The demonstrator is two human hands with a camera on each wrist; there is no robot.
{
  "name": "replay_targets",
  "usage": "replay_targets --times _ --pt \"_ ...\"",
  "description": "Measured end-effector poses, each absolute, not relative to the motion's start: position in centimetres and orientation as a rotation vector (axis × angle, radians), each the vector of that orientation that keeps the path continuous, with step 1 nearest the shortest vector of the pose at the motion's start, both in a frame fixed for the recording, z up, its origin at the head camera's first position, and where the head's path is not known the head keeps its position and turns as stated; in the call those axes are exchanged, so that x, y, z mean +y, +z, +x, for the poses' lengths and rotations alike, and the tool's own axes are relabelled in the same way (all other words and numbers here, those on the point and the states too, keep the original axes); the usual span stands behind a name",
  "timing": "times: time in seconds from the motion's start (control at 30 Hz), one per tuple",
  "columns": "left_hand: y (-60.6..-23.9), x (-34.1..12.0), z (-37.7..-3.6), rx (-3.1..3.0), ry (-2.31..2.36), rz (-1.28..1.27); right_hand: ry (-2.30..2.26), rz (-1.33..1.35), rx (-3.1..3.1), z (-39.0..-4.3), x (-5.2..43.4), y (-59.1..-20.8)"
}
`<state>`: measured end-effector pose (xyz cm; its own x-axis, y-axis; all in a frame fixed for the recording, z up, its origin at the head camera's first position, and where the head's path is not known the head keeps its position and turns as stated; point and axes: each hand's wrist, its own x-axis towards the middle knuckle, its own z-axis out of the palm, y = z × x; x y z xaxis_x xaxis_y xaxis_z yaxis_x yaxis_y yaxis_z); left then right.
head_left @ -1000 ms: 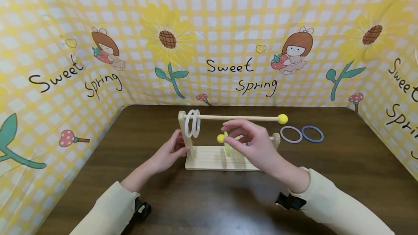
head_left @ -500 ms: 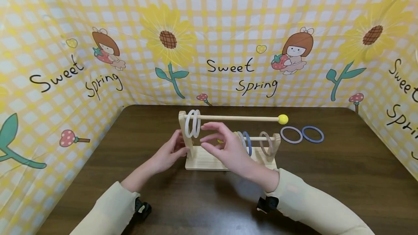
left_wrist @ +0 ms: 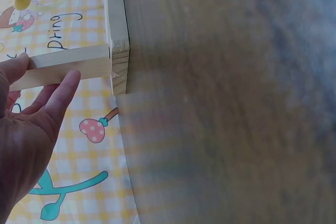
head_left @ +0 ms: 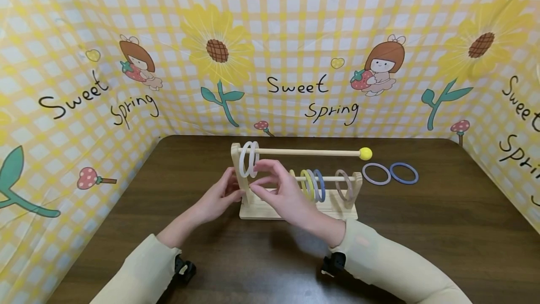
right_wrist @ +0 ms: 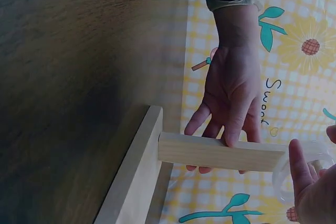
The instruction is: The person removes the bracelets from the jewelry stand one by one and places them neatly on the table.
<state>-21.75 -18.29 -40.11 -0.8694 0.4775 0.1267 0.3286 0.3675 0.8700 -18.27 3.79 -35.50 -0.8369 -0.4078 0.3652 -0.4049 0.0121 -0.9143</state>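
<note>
A wooden rack has its base point(head_left: 257, 209) on the table and two rods at different heights. My left hand point(head_left: 217, 198) grips its left post point(right_wrist: 220, 153), thumb on one side and fingers on the other. Two whitish translucent rings point(head_left: 242, 165) hang on the upper rod point(head_left: 308, 153), next to that post. My right hand point(head_left: 291, 201) reaches in front of the rack, its fingertips right at these rings, with thumb and index finger apart. On the lower rod point(head_left: 331, 179) hang yellow rings point(head_left: 312, 191), a blue ring point(head_left: 323, 189) and a pinkish ring point(head_left: 343, 172); my right hand hides this rod's left end.
A lilac ring point(head_left: 377, 183) and a blue-violet ring point(head_left: 404, 183) lie flat on the dark table point(head_left: 443, 219), right of the rack. A yellow ball point(head_left: 365, 154) caps the upper rod's right end. Checked yellow fabric point(head_left: 295, 50) encloses the table's back and sides.
My right hand has let go of a yellow ring on the lower rod and moved left to the whitish rings. My left hand stays on the post.
</note>
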Motion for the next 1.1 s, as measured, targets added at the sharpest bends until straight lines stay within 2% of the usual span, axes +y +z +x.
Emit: replay_targets --times 1.1 --pt "-40.2 -18.2 -21.8 2.479 1.529 0.697 -2.292 -0.871 2.239 -19.3 2.7 -36.8"
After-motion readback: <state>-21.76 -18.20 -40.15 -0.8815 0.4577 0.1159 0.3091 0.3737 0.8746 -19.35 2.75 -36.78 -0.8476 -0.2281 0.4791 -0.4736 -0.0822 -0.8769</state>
